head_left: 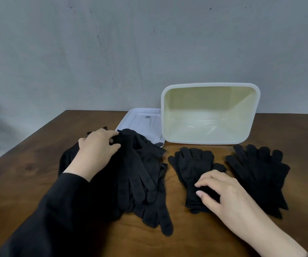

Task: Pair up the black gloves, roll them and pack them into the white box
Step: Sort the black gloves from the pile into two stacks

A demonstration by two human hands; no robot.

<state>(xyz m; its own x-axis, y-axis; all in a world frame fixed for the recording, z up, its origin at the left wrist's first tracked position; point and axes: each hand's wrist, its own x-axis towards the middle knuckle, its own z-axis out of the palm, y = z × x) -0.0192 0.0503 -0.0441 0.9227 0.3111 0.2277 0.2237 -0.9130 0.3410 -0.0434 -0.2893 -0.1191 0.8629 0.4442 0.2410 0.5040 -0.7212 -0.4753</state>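
Note:
A loose heap of several black gloves (142,175) lies left of centre on the wooden table (29,167). My left hand (95,151) pinches the cuff of the top glove of that heap at its far end. A flat stack of black gloves (192,167) lies in the middle, fingers pointing away; my right hand (221,193) rests on its cuff end, fingers curled onto the cloth. Another flat stack of black gloves (260,173) lies to the right, untouched. The white box (210,86) stands behind them, tipped up with its empty inside facing me.
The box's white lid (140,119) lies flat to the left of the box, partly under the glove heap. A grey wall rises right behind the table. The table's left edge runs diagonally at the left.

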